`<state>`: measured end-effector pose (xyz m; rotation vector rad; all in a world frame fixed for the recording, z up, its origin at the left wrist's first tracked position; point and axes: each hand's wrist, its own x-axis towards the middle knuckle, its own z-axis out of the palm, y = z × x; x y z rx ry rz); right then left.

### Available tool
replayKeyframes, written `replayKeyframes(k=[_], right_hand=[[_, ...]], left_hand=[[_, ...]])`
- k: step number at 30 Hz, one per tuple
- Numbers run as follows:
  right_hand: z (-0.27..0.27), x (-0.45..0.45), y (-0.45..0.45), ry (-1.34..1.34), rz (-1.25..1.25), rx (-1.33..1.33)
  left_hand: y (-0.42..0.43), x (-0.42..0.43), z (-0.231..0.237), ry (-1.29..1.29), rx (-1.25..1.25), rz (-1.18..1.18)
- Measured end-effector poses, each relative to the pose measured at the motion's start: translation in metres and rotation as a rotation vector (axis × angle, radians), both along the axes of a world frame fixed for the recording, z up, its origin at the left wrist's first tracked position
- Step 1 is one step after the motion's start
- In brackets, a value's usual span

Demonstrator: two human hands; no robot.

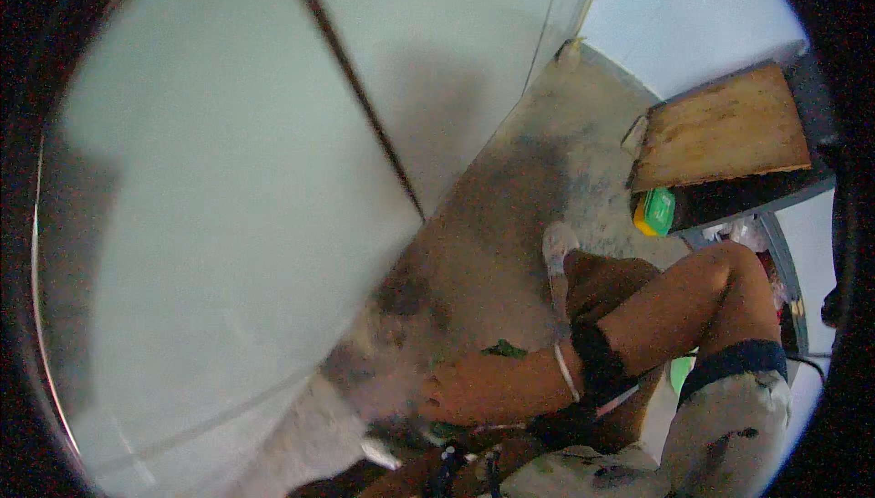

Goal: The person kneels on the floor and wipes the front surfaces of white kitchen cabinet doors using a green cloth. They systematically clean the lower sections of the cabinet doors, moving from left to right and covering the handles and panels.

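Note:
A bare arm comes from a grey sleeve (731, 416) with a navy cuff at the lower right and bends at the elbow. A black band (598, 358) is around it. My right hand (441, 392) appears at its far end, over the stained floor, but blur and shadow hide the fingers and any hold. A thin white cord or strap (566, 371) crosses the arm near the band. A small green thing (504, 348) shows just above the arm. Another brown limb lies behind, beside a pinkish-white object (560, 242). My left hand cannot be made out; dark straps (448, 464) show at the bottom.
Large pale panels (260, 156) with a dark seam (355, 84) fill the left and meet the brown stained floor (499, 245). At the right a wooden board (728, 129) lies on a dark stand, beside a green and yellow container (656, 212). Clear plastic (748, 233) is below.

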<state>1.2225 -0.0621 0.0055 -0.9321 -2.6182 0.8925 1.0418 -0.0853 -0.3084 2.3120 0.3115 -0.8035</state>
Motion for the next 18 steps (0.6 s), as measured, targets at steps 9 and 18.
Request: replayKeyframes(k=[9, 18], right_hand=[[-0.085, 0.040, 0.077, -0.009, 0.386, 0.101], [-0.121, 0.055, 0.121, -0.164, 0.528, -0.045]], left_hand=[[0.039, 0.015, -0.007, 0.015, -0.072, 0.055], [0.030, 0.033, 0.008, 0.022, -0.044, 0.225]])
